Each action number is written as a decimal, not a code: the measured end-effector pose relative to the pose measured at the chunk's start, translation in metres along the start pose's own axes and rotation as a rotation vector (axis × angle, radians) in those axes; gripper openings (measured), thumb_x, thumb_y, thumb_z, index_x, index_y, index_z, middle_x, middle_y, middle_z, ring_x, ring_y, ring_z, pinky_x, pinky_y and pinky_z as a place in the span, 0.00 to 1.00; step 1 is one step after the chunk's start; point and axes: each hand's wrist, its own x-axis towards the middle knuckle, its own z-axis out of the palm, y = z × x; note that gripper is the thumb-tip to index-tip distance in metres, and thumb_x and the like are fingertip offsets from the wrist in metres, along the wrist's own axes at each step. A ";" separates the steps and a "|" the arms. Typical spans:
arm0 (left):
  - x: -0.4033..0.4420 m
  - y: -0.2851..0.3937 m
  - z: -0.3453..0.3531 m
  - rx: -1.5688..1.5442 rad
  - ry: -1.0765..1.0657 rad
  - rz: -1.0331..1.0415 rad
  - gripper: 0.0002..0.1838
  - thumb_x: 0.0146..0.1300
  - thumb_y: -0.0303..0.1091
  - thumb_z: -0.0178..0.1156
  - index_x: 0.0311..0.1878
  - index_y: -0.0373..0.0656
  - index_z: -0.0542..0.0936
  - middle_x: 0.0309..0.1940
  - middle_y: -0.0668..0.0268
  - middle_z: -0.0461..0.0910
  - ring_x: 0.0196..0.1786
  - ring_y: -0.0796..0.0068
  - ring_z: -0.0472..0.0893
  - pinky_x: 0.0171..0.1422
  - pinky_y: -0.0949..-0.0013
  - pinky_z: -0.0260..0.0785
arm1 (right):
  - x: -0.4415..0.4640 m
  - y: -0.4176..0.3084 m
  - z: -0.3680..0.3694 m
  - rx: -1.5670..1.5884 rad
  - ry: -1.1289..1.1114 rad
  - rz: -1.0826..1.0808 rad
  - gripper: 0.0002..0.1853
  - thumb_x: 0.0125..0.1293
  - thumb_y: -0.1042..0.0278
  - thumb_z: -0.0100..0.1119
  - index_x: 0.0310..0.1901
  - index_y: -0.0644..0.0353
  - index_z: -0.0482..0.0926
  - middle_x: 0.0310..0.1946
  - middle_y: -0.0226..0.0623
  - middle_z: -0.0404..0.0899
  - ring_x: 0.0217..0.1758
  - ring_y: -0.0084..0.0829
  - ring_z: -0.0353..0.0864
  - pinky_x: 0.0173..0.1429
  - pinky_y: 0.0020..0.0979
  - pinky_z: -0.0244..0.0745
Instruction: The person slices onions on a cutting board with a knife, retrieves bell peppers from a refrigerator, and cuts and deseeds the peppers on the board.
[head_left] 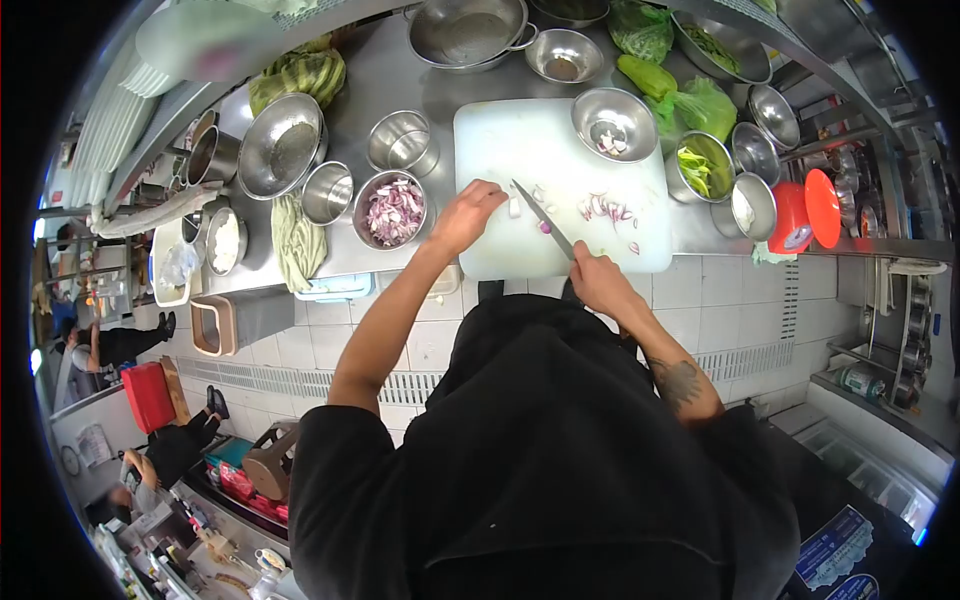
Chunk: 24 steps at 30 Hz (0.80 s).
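Observation:
My right hand (600, 282) grips the handle of a kitchen knife (546, 222), whose blade points up and left across the white cutting board (560, 262). Over the board's left edge, my left hand (472, 214) has its fingers curled together; whether anything is between them is hidden. A pale piece of onion or shallot (514, 207) lies just right of those fingers. Beside the blade is a small purple piece (545, 228). Sliced purple shallot or onion (608, 209) is scattered right of the knife. A steel bowl (614, 125) with a few pale pieces stands on the board's upper right.
Left of the board stands a steel pot of chopped purple onion (394, 210), near empty steel containers (403, 142) and a green cloth (298, 245). On the right are a pot of cut greens (700, 166) and a red scale (791, 217). Two people are at the far left.

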 end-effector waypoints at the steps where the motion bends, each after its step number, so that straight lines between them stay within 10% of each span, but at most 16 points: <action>1: 0.001 0.000 0.000 0.017 -0.090 0.081 0.15 0.56 0.21 0.56 0.46 0.40 0.82 0.48 0.63 0.81 0.55 0.61 0.78 0.58 0.61 0.76 | 0.001 0.001 0.004 0.000 0.001 0.005 0.10 0.69 0.73 0.48 0.45 0.70 0.65 0.28 0.67 0.80 0.36 0.68 0.81 0.43 0.61 0.76; 24: -0.013 0.012 0.033 0.098 0.009 0.174 0.11 0.55 0.24 0.59 0.42 0.37 0.82 0.42 0.62 0.81 0.49 0.62 0.80 0.53 0.63 0.77 | 0.011 -0.016 0.033 -0.071 0.020 -0.008 0.10 0.66 0.75 0.47 0.47 0.68 0.64 0.29 0.65 0.81 0.35 0.66 0.82 0.41 0.60 0.77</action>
